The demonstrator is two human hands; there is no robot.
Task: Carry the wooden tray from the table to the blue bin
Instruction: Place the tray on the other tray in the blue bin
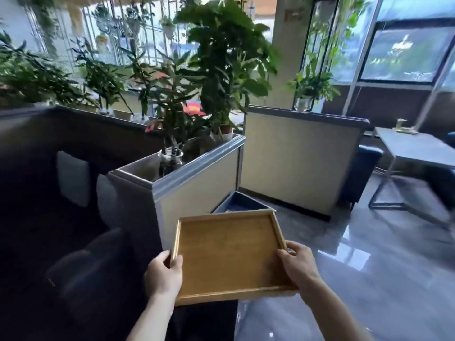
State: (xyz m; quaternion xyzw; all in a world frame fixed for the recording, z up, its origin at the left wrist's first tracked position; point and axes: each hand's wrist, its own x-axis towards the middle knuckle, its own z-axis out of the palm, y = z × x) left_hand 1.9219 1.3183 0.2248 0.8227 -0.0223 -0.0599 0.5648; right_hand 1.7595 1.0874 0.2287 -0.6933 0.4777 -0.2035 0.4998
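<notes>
Both hands clasped the wooden tray (227, 254), left hand (163, 275) at nine o'clock, right hand (296, 265) at three, held level in the air, with the blue bin (242, 201) on the floor just beyond its twelve o'clock edge.

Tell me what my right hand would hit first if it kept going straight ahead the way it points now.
Probably the blue bin on the floor, just past the wooden tray your right hand holds; depth is hard to judge.
</notes>
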